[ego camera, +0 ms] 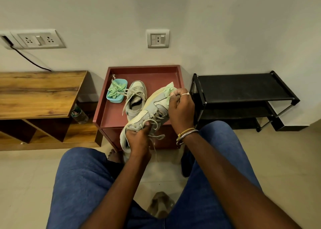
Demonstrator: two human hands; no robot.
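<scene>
The sneaker [155, 105] is hanging tilted in the air at my twelve o'clock, over the near edge of the red table [144, 67], its toe pointing to one o'clock and its heel dropping toward seven. My left hand [139, 139] is gripping it at the heel end, fingers curled round the collar and thumb pressing up among the loose laces. My right hand [180, 108] is pinching a pale green cloth [169, 89] in curled fingers and pressing it against the sneaker's toe. Bangles [186, 134] are sitting on that wrist.

Just behind the held shoe, at its ten o'clock, a second sneaker [136, 96] is lying on the table with its laces undone. Further toward ten o'clock a blue tub [115, 100] is holding more green pieces, close to that shoe's toe.

Out at three o'clock a black shoe rack [243, 86] is standing against the wall, and at nine o'clock a wooden bench [40, 93] is standing. A wall socket [158, 38] is sitting at twelve o'clock above the table.
</scene>
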